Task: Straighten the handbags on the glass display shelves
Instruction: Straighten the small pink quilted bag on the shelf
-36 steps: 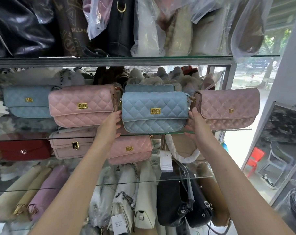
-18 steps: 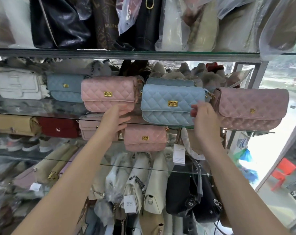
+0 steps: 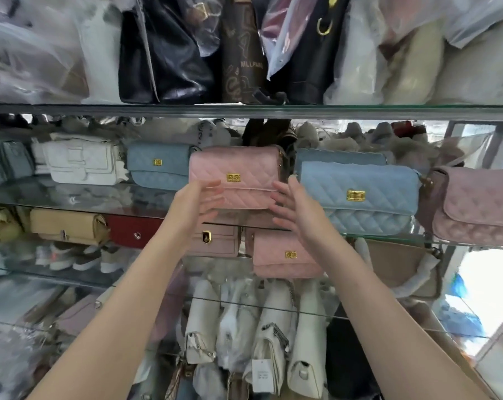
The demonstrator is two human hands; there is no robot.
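Pink quilted handbag (image 3: 235,171) with a flap front and a square gold clasp, head view. It stands upright at the front edge of the middle glass shelf (image 3: 100,194). On its left a smaller pale blue quilted bag (image 3: 158,168) sits further back, and on its right a larger blue quilted bag (image 3: 360,194) stands just beside it. Flap and clasp face the camera; the long axis runs level, parallel to the shelf's front edge. Left hand (image 3: 198,203) is at the bag's lower left corner and right hand (image 3: 296,209) at its lower right corner. Both have fingers spread and straight, gripping nothing; blur hides whether the fingertips touch.
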